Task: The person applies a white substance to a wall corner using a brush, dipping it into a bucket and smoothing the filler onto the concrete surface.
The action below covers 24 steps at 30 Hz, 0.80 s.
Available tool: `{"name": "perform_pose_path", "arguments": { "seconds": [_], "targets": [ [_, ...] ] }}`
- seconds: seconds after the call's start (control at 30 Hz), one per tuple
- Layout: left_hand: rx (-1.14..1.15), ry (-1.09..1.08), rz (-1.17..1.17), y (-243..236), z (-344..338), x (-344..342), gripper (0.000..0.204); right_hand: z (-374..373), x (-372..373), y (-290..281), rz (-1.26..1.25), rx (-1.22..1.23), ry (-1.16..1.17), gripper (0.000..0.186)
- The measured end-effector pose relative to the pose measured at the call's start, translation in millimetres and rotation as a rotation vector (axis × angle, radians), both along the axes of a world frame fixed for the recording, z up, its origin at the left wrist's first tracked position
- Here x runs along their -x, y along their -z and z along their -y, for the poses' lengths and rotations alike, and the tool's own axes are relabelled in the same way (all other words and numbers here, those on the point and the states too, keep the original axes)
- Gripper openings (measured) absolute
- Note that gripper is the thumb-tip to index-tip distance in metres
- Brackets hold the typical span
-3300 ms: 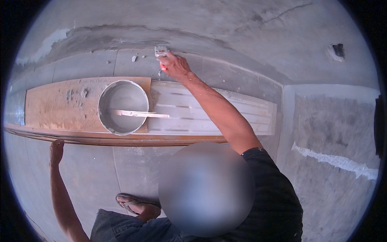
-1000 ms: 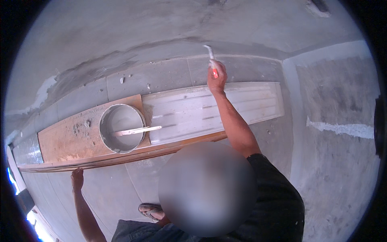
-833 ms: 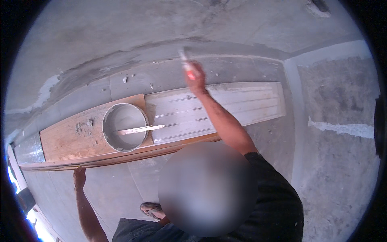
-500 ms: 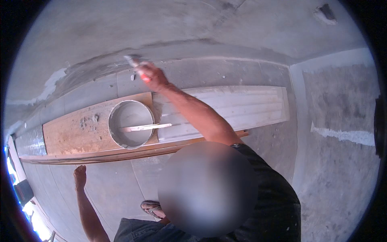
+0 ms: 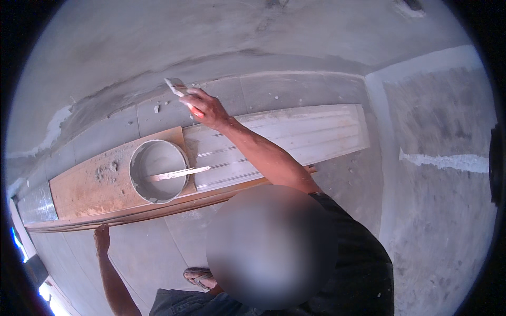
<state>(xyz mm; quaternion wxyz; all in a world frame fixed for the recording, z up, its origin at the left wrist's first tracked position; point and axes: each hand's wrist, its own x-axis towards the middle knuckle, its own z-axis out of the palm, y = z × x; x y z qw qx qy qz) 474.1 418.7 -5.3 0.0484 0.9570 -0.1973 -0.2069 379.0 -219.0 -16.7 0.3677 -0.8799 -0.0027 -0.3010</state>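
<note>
A grey cement floor [image 5: 132, 253] ran under the scene and met a rough plastered wall [image 5: 211, 31] at the top, with a pale painted stripe [image 5: 448, 162] on the floor at the far right. Across the floor lay a long wooden board [image 5: 84, 187], bare and spattered with grey at its left end.

At the lower left, just beside the board's near edge, the person's left hand [image 5: 101, 238] rested on the floor with the fingers spread flat, its grip released and holding nothing. On the board's left half stood a round metal bucket [image 5: 158, 171], grey inside, touching the board. A flat pale stick [image 5: 179, 173] lay across the bucket's rim, its right end reaching out over the white ribbed panel [image 5: 311, 131] that covered the board's right half.

Above the bucket, beyond the board's far edge, the right hand [image 5: 206, 107] was stretched out toward the foot of the wall. Its grip was clenched around a putty knife [image 5: 177, 87] with a reddish handle; the pale blade pointed up and left, close to the seam where floor and wall met. Whether the blade touched the surface could not be told. At the bottom edge a sandalled foot [image 5: 199, 276] stood on the floor.
</note>
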Motion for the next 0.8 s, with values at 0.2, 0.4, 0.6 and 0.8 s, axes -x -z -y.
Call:
{"name": "perform_pose_path", "arguments": {
  "seconds": [0.2, 0.4, 0.6, 0.8],
  "targets": [
    [-0.034, -0.062, -0.083, -20.3, 30.4, -0.3, 0.027, 95.1, 45.0, 17.5, 0.073, 0.001, 0.267, 0.034],
    [-0.036, -0.108, -0.068, -21.2, 16.1, 11.2, 0.031, 195.0, 151.4, 8.8, 0.021, 0.015, 0.806, 0.027],
    [0.145, 0.125, 0.014, 23.8, 8.4, -7.1, 0.031, 146.2, 102.5, 32.3, 0.122, -0.118, 0.651, 0.034],
    [0.042, 0.078, -0.002, 32.6, -14.7, -39.8, 0.032, 10.6, 26.8, 0.6, 0.157, -0.138, 0.136, 0.030]
  ]
}}
